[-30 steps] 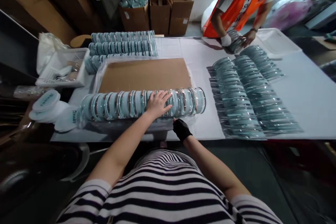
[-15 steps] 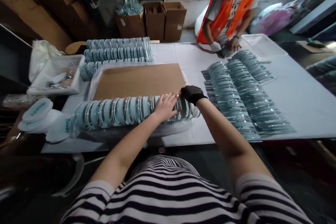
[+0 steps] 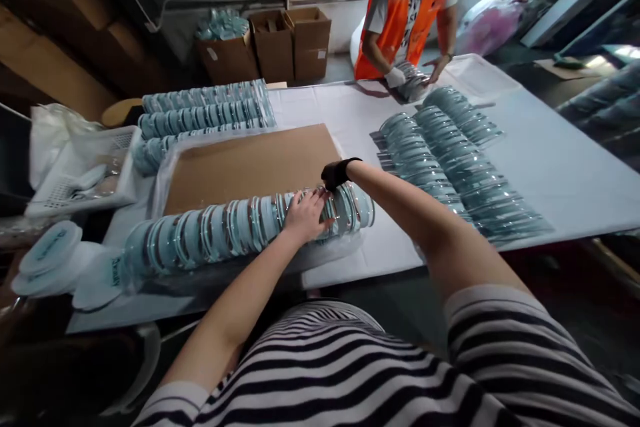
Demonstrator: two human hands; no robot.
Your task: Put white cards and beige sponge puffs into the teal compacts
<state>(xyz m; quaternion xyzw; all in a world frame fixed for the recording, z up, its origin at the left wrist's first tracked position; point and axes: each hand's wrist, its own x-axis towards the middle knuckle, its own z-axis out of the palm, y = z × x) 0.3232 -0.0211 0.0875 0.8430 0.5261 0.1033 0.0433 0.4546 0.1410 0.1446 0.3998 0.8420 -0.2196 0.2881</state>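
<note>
A long row of clear round lidded containers with pale blue labels (image 3: 215, 235) lies on its side along the near edge of a brown cardboard sheet (image 3: 250, 163). My left hand (image 3: 305, 213), bare, rests fingers spread on top of the row near its right end. My right hand (image 3: 334, 175), in a black glove, reaches over the row's far side just beyond the left hand, touching the containers. Whether either hand grips a single container is unclear.
More rows of the same containers (image 3: 205, 112) lie at the back left. Fanned-out rows of clear lids (image 3: 450, 153) cover the white table (image 3: 560, 167) to the right. A person in an orange vest (image 3: 407, 20) handles a stack at the far edge. White basket (image 3: 80, 173) and cardboard boxes (image 3: 273, 43) stand beyond.
My right hand rose from below the table edge, crossed over the row and came down on its far side. The left hand stayed on the row. The view shifted left.
</note>
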